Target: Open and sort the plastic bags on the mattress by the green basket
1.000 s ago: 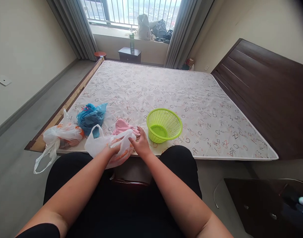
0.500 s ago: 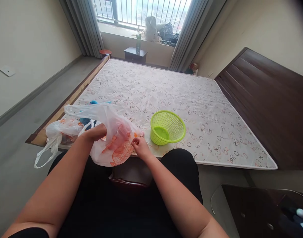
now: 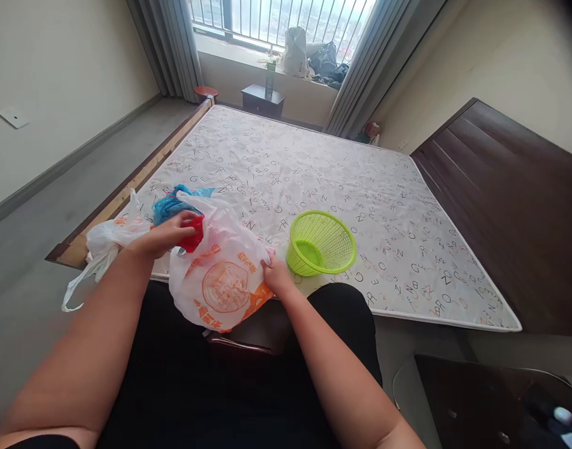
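Observation:
My left hand point(image 3: 167, 232) grips a small red item point(image 3: 192, 236) at the mouth of a white plastic bag with orange print point(image 3: 220, 280), which hangs over the mattress's near edge. My right hand point(image 3: 275, 274) pinches the bag's right side. A green plastic basket point(image 3: 321, 243), with nothing in it, stands just right of my right hand. A blue plastic bag point(image 3: 174, 202) lies behind the white bag, and a second white bag point(image 3: 106, 240) lies to the left at the bed's corner.
The bare mattress point(image 3: 314, 168) with letter print stretches ahead, a dark wooden headboard point(image 3: 510, 206) on its right. A small dark side table point(image 3: 262, 100) with a green bottle point(image 3: 270, 70) stands by the window. A dark table point(image 3: 491, 399) sits at lower right.
My left hand has come out of the white bag's mouth holding a red item. The bag has dropped from its raised position and turned its printed side toward me.

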